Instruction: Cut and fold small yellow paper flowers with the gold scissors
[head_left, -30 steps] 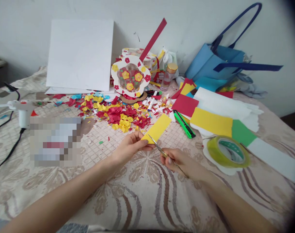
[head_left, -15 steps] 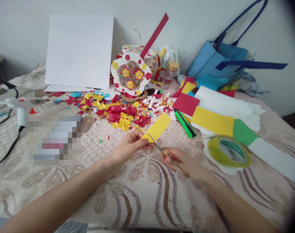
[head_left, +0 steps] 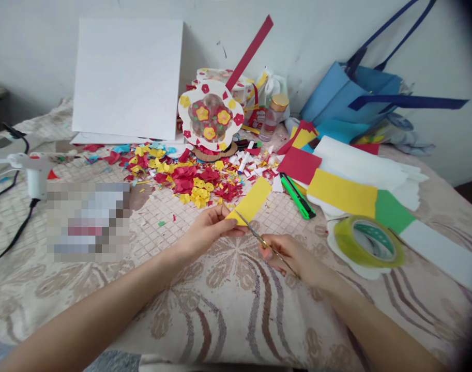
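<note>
My left hand (head_left: 216, 223) pinches the lower end of a strip of yellow paper (head_left: 254, 199) between thumb and fingers. My right hand (head_left: 284, 253) is closed round a pair of scissors (head_left: 259, 236), whose blades lie over the paper's lower end, close to my left thumb. How far the blades are apart I cannot make out. Beyond the hands is a heap of small red and yellow paper flowers (head_left: 189, 181). Behind it stands a white flower-shaped paper piece (head_left: 184, 121) decorated with red and yellow flowers.
Right of my hands lie a green box cutter (head_left: 297, 196), a roll of yellow tape (head_left: 346, 243) and sheets of coloured paper (head_left: 342, 192). A white glue gun (head_left: 34, 178) stands left. Behind are a white board (head_left: 127, 77), a gold-lidded jar (head_left: 272, 119) and a blue bag (head_left: 329, 95).
The view has shifted slightly. Both hands keep their hold on the yellow paper and the scissors, with the blades still at the paper's lower end.
</note>
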Available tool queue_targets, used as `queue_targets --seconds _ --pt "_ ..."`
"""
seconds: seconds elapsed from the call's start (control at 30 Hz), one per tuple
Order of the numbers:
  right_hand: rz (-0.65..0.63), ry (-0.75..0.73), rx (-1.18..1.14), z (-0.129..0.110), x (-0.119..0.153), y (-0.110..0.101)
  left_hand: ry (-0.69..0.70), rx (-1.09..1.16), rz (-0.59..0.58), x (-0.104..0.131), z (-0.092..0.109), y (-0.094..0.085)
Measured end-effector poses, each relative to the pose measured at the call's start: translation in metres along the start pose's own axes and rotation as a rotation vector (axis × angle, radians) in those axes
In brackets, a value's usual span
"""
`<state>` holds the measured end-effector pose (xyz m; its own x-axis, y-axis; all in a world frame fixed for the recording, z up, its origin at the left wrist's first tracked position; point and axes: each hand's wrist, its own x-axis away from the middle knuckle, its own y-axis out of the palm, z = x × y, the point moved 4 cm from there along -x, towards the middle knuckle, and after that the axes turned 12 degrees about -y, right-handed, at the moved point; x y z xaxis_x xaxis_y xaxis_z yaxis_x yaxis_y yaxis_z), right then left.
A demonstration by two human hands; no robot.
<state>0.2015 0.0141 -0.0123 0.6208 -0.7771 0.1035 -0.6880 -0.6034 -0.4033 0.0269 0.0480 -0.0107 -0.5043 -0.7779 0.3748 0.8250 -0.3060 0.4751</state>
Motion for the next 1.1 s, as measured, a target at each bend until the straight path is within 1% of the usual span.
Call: queue_targets --seconds 0.13,0.27,0.43,0.6,0.97,1.1 --pt "0.011 0.04 -0.039 0.004 0.001 0.001 -0.001 -0.008 -0.01 -0.001 0.0 -0.001" --pt "0.012 0.053 0.0 0.003 0.0 0.0 0.003 -0.017 -0.01 -0.001 0.0 -0.002" --pt "0.029 0.006 0.051 -0.002 -0.002 -0.003 -0.005 -0.018 -0.012 -0.001 0.001 -0.001" --pt "0.011 0.004 0.107 -0.007 -0.002 -0.004 -0.02 -0.006 -0.024 -0.001 0.0 -0.002" --pt "-0.039 -0.01 0.102 -0.012 0.0 -0.002 -0.038 -0.013 -0.041 -0.001 -0.001 -0.002" --pt "-0.04 -0.022 0.108 -0.009 0.0 -0.002 -0.061 -0.012 -0.05 -0.002 -0.003 -0.001"
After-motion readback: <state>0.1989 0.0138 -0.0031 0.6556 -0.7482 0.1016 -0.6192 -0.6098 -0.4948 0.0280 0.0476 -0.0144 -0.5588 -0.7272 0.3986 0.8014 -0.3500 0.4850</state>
